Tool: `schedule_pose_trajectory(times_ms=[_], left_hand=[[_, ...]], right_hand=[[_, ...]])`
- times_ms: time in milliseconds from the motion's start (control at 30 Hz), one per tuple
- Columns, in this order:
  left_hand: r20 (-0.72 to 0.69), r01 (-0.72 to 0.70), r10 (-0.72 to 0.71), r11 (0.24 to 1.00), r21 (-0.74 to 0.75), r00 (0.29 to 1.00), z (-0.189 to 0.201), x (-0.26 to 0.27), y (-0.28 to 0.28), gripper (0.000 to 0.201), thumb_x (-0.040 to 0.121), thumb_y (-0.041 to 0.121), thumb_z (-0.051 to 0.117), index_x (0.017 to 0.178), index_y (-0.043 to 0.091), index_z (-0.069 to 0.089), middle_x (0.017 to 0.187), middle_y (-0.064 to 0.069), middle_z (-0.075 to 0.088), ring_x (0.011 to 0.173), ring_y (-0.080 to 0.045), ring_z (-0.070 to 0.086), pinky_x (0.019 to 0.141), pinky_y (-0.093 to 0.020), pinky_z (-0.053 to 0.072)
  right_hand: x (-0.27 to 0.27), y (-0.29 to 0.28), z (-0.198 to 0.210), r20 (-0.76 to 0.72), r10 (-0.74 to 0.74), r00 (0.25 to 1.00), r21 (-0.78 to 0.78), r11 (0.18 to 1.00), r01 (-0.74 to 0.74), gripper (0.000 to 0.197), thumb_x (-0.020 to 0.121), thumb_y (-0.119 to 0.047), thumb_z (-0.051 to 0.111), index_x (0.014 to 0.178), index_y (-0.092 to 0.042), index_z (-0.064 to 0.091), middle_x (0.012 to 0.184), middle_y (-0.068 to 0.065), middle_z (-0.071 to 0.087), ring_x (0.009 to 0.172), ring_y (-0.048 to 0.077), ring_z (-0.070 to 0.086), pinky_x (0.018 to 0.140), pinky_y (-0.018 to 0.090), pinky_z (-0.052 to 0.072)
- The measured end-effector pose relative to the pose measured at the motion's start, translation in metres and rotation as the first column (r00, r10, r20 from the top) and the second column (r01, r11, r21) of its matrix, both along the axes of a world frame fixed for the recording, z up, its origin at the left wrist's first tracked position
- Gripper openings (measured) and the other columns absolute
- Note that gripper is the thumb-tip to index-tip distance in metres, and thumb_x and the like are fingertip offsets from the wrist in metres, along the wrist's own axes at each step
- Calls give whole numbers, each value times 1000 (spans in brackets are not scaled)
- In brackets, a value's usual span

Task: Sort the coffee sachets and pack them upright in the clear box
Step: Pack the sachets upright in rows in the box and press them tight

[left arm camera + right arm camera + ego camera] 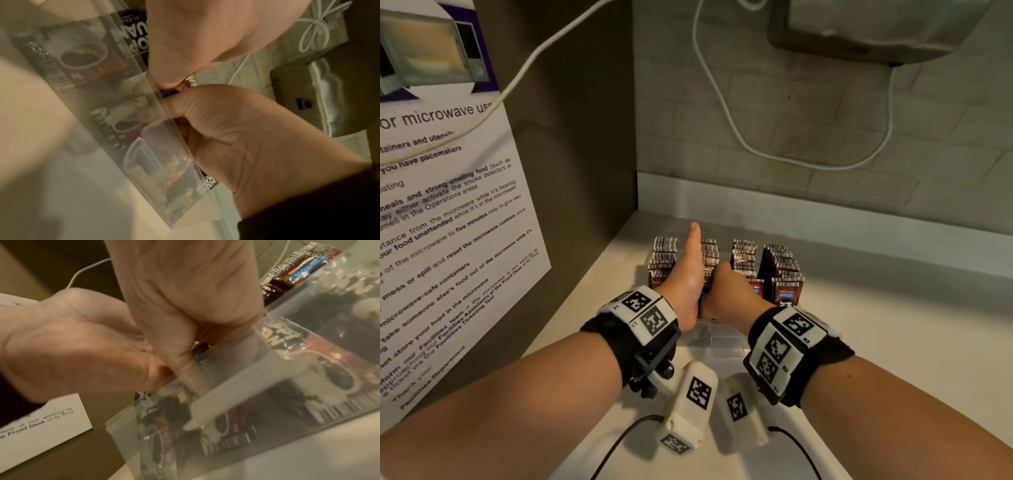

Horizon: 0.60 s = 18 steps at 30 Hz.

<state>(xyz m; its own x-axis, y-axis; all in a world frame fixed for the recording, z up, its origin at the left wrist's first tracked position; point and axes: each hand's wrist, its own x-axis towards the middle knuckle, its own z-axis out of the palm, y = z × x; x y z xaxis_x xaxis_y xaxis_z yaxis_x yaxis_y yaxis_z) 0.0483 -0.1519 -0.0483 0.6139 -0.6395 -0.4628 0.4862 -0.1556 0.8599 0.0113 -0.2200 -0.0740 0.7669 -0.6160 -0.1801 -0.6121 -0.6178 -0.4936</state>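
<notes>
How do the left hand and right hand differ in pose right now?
The left hand is flat, fingers straight, slid edge-on between two rows of sachets; the right hand is curled. The left reaches further back; the right sits at the front, apparently pinching a sachet. Both are in the clear box, side by side.

Reading "microwave", "pacemakers", "strong-smelling food", "Front Desk" and "Thank you!" on the wall notice (441, 222) at nine o'clock. Showing "100%" on a blue band across one coffee sachet (786, 291) at centre.

Brown sachets (786, 291) — barcode-striped tops — in clear box (236, 378)
</notes>
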Motion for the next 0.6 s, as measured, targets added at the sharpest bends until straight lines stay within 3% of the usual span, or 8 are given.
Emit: schedule_pose_trajectory(times_ms=[67, 167, 300, 467, 600], left_hand=[[-5, -17, 17, 1000, -12, 1000, 0, 0, 1, 99, 77, 87, 27, 154, 26, 15, 161, -4, 19, 145, -25, 25, 116, -52, 24], [-14, -25, 25, 1000, -8, 1000, -4, 3, 2, 98, 78, 86, 29, 154, 25, 19, 158, -7, 27, 141, -27, 33, 114, -52, 29], [-12, -25, 25, 1000, 16, 1000, -2, 3, -1, 89, 83, 82, 28, 152, 24, 27, 154, -8, 34, 133, -28, 41, 111, -50, 34], [11, -34, 34, 999, 11, 999, 4, 0, -3, 75, 90, 73, 28, 142, 20, 41, 146, -10, 44, 105, -24, 50, 101, -43, 42], [15, -50, 50, 999, 15, 999, 5, -2, -3, 74, 92, 71, 27, 145, 20, 39, 147, -9, 43, 92, -21, 51, 91, -38, 41]], right_hand=[[1, 1, -3, 70, -10, 998, -16, 1000, 12, 40, 85, -3, 58, 119, -1, 37, 111, 18, 60, 100, 31, 60, 68, 30, 41], [2, 3, -8, 117, -25, 993, -12, 1000, 27, 42, 85, -2, 60, 118, -4, 35, 106, 16, 61, 94, 30, 61, 66, 31, 42], [4, 3, -9, 64, -42, 997, 42, 998, 40, 55, 82, -8, 67, 125, -1, 33, 112, 15, 60, 103, 29, 60, 70, 29, 43], [4, 0, -3, 30, -30, 999, 125, 992, 26, 60, 81, -9, 68, 127, 2, 33, 119, 17, 57, 108, 29, 57, 75, 29, 43], [5, -1, -3, 33, -32, 999, 171, 985, 26, 57, 83, -4, 63, 129, 2, 31, 115, 15, 57, 96, 25, 55, 74, 29, 44]])
